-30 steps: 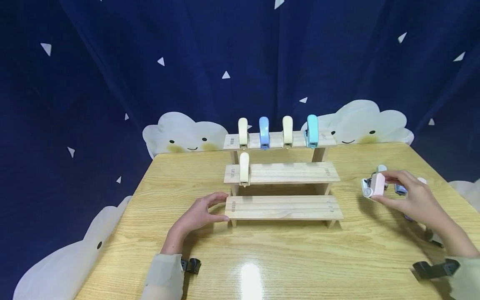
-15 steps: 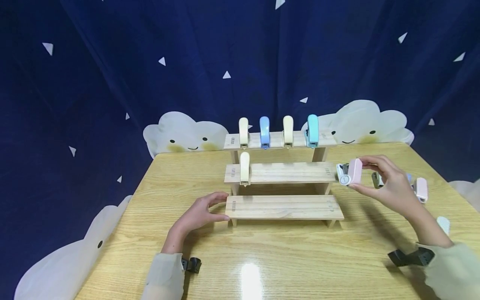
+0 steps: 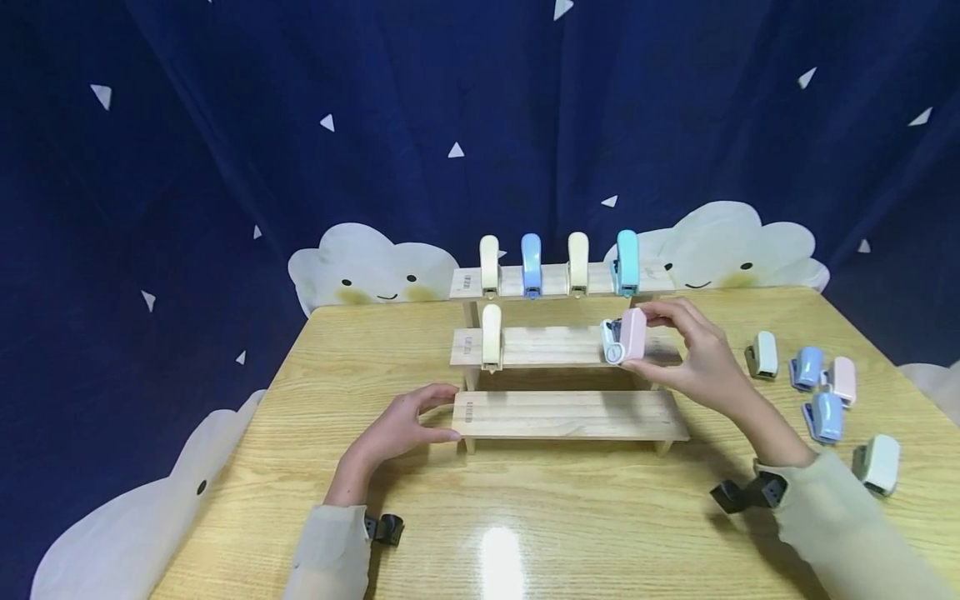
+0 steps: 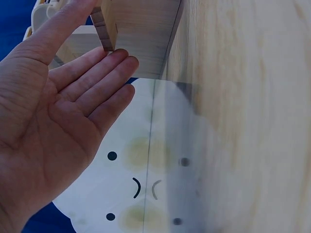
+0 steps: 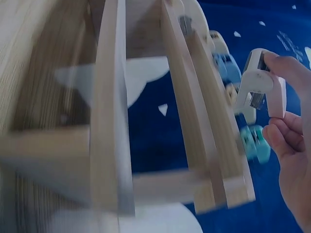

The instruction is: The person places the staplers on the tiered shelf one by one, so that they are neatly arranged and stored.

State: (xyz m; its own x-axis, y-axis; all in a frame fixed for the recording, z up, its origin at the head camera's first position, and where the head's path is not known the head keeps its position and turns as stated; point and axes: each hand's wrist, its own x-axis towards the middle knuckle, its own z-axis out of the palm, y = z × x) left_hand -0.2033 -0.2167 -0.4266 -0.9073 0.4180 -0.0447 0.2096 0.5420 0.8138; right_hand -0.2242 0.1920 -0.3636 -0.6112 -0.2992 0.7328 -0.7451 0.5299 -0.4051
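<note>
In the head view my right hand [image 3: 693, 358] pinches a small pink-and-white stapler [image 3: 632, 333] between thumb and fingers. It holds the stapler over the right part of the middle step of a three-step wooden rack [image 3: 570, 414]. From the right wrist view the stapler [image 5: 260, 82] appears beside the rack's boards, apart from them. My left hand [image 3: 401, 425] stays at the left end of the bottom step, fingers fairly straight, tips at the wood. The left wrist view shows its open palm [image 4: 53, 121]. A cream stapler [image 3: 491, 337] stands at the left of the middle step.
Along the top step stand a cream stapler [image 3: 490, 265], a blue stapler [image 3: 531, 265], another cream stapler [image 3: 577, 263] and a turquoise stapler [image 3: 627, 262]. Several small staplers lie on the table at right, including a white one [image 3: 765, 354] and a pink one [image 3: 843, 381]. A curtain hangs behind.
My right hand has carried the pink-and-white stapler leftward from the group at the right to above the middle step. My left hand has stayed in place.
</note>
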